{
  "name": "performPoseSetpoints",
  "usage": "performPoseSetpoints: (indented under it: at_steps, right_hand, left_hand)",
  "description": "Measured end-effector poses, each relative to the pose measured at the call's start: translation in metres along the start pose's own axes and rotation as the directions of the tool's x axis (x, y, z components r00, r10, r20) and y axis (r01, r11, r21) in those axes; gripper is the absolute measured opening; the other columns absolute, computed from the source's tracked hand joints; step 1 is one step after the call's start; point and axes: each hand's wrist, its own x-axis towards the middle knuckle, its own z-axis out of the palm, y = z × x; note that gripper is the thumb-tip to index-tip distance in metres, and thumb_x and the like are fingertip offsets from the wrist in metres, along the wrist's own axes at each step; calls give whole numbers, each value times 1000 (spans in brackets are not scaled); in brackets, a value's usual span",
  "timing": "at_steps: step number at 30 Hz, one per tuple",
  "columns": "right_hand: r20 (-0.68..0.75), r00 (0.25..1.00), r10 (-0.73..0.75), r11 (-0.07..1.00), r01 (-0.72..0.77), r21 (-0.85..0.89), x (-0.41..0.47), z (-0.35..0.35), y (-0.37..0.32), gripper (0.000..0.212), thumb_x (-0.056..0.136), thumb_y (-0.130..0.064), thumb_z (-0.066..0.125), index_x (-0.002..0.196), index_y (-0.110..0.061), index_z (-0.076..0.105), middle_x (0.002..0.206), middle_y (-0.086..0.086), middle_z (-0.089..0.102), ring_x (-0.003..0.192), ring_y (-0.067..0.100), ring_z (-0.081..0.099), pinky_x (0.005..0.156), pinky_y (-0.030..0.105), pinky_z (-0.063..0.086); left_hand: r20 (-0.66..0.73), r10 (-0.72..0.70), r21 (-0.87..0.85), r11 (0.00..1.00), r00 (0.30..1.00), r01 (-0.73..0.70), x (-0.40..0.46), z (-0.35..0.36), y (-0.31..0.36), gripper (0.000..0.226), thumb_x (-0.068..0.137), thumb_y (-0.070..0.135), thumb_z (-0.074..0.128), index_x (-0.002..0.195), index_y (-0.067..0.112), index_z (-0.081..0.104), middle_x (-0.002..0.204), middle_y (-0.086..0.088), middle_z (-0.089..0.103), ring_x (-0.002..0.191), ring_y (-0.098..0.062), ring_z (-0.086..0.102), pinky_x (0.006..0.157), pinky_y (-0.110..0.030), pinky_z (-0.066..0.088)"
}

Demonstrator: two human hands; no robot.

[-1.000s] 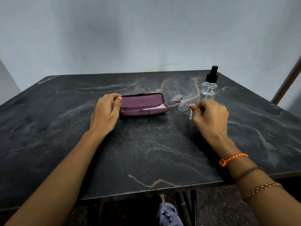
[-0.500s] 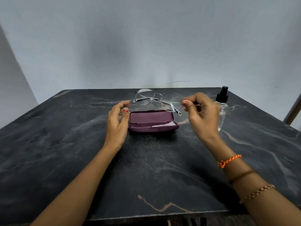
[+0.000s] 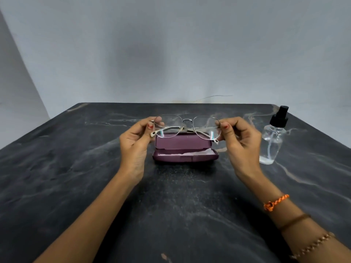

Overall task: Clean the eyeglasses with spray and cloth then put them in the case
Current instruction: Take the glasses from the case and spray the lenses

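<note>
Both hands, left hand [image 3: 135, 137] and right hand [image 3: 240, 141], pinch the eyeglasses [image 3: 187, 128] by the outer rims above the open case [image 3: 185, 150]. Fingertips may smudge lenses; reaching for the spray bottle [image 3: 272, 137] one-handed risks a drop onto the tabletop [image 3: 76, 168].

We had a single view, from the camera worn on the head, so no second view shared the scene. It looked forward and down along both forearms, over the near edge of the dark marble worktop [image 3: 57, 186] toward its far edge and the grey wall [image 3: 171, 54] behind. It sat close: the forearms entered from the bottom corners, and the wide lens bowed the worktop's sides outward to the frame's edges.
</note>
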Motion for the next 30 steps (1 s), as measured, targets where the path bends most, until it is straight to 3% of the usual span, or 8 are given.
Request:
performPoseSetpoints:
  at_steps: [5,11,17,23,30]
  right_hand:
    - [-38,986,164,968,-153,198,-3,2,-2,9,81,-17,56,76,-17,63,59,-17,66,54,-4,55,51,9,45]
    - [77,918,389,801,-378,464,2,0,-6,26,59,-47,58,65,-23,68,73,-13,74,70,-5,64,56,16,53]
    - [124,907,402,758,-406,510,2,-1,-11,23,57,-47,58,56,-27,71,65,-12,72,65,-2,65,53,15,52]
    - [127,927,353,789,-368,491,2,-2,-11,21,53,-47,63,56,-27,69,58,-13,67,59,-3,62,52,13,51]
    - [112,942,317,842,-334,423,2,-4,-13,19,69,-39,57,58,-30,70,55,-14,63,53,-3,55,51,11,48]
  left_hand:
    - [20,-77,-28,997,997,78,-4,-1,1,16,72,22,57,69,25,73,75,15,73,82,0,64,61,-11,47]
    - [223,-171,-120,972,960,201,-7,1,8,15,62,34,63,70,27,72,81,11,74,86,-2,65,66,-16,51]
    - [227,-160,-141,971,961,195,-8,1,13,12,58,34,63,63,28,72,69,13,72,73,1,65,64,-15,53]
    - [203,-94,-150,981,975,125,-4,-3,15,16,55,40,70,65,27,72,64,15,69,65,2,61,65,-14,50]
    - [157,-114,-184,972,981,143,-2,-2,22,12,60,32,63,65,24,71,56,11,64,58,-3,61,60,-17,53]
